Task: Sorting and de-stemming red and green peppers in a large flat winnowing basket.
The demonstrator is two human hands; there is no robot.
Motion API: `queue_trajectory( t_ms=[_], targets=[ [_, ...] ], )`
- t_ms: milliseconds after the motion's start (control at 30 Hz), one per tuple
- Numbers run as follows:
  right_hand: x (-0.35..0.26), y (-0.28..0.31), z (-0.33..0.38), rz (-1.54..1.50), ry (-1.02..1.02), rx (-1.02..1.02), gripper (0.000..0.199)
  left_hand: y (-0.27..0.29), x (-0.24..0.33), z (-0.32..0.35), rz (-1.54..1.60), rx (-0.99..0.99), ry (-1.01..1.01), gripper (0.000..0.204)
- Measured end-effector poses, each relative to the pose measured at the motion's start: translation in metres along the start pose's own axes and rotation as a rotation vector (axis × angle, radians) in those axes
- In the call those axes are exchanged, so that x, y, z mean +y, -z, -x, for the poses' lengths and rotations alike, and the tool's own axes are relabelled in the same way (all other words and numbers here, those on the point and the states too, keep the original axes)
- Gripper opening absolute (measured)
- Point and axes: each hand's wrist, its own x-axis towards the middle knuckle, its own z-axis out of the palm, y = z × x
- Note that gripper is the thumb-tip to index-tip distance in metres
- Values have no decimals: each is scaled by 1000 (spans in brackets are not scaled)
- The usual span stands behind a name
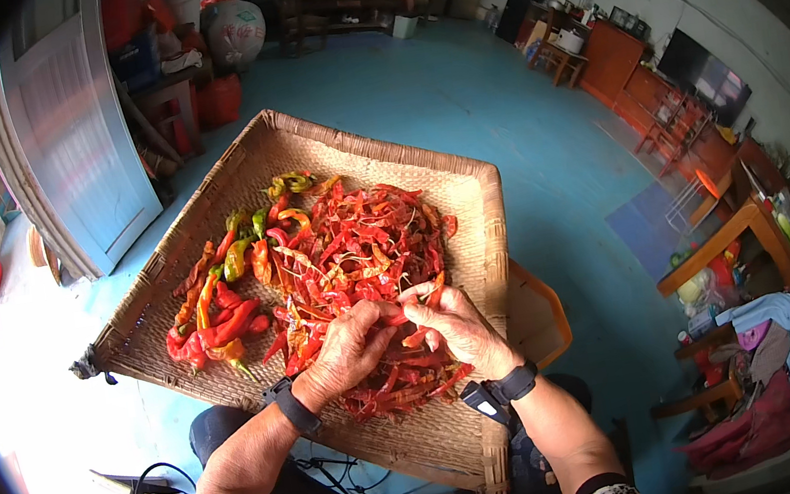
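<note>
Left hand (349, 349) curled on red chilli heap (365, 251), right hand (456, 324) pinching one chilli (422, 296) over woven tray (441, 432) on lap, greener chillies (220, 292) apart at left

Around us we see a blue floor (496, 101), with a pale door panel (72, 141) leaning at the left. A round sack (235, 29) stands beyond it. A person sits at a far table (330, 1). On the right, reddish wooden cabinets (616, 59) line the wall, and a blue cloth (778, 314) drapes over wooden furniture.
</note>
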Motion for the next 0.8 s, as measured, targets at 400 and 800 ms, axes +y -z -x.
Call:
queue_trajectory(
  t_ms=[400, 800],
  targets=[
    [-14, 36, 2, -54, 340, 275, 34, -2, -16, 2, -86, 81, 37, 19],
    [-41, 95, 25, -86, 487, 608, 25, -2, -13, -1, -172, 11, 14, 13]
  ],
)
